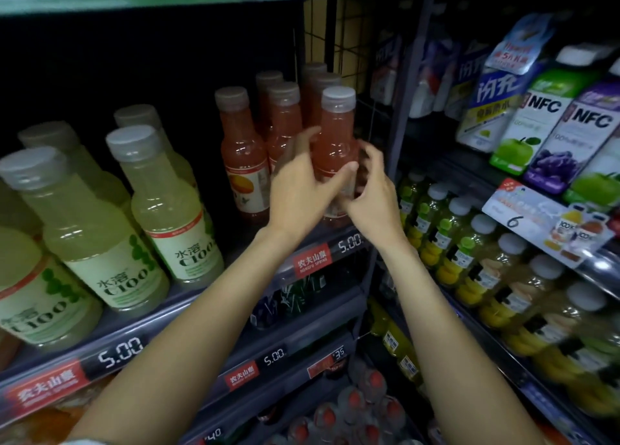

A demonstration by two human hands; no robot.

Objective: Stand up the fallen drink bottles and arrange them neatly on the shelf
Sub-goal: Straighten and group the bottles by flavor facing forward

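Ur left hand (298, 189) and right hand (369, 192) both wrap the pink bottle (335, 142), upright btwn ur palms at the shelf (188, 307) front. Risk imo: ur left knuckles touch the next pink bottles (268, 132), nudge em and they topple.

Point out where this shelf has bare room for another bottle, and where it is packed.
One free patch: the dark shelf floor between the pale green bottles and the pink bottles. The pink group is crowded: left hand and right hand both grip the front pink bottle, close beside the wire divider. Behind the green bottles it is too dark to tell.
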